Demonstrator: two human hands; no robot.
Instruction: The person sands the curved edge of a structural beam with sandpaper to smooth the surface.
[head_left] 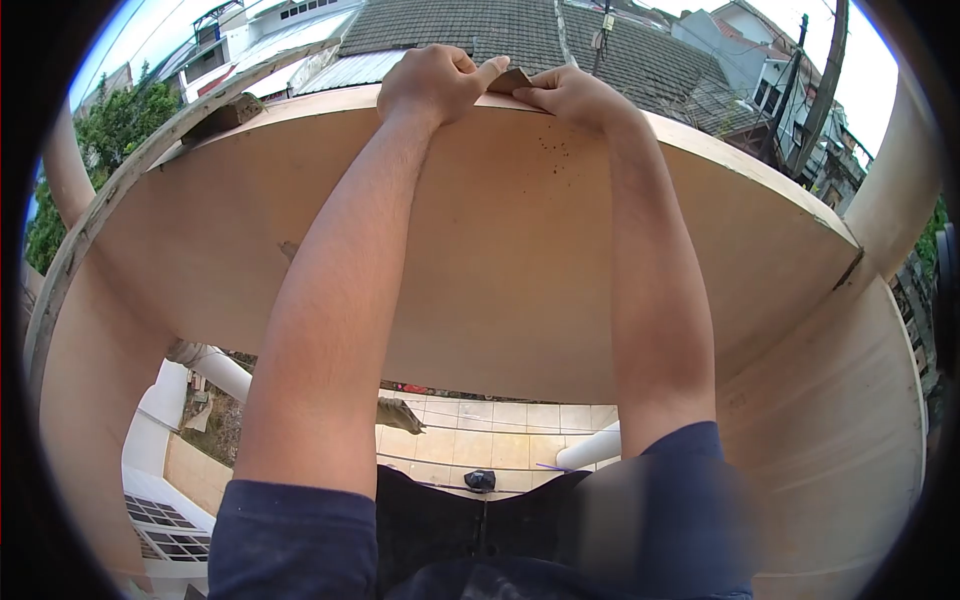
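Both my hands are at the top edge of a curved, cream-painted wall (480,250), with my arms stretched out. Between them is a small, flat brown sheet (510,82), bent and stiff-looking; its material is not clear. My left hand (430,85) is closed, its thumb pressing at the sheet's left side. Pinched at the right side of the same sheet is my right hand (578,97), thumb below and fingers curled. The fingers hide part of the sheet. Small dark specks (555,155) dot the wall just under my right hand.
A brown lump (220,118) sits on the ledge to the left. Below are a tiled floor (490,420), thin wires, a white pipe (590,447) and a small black object (480,481). Beyond the wall are tiled roofs (640,50) and a utility pole (823,80).
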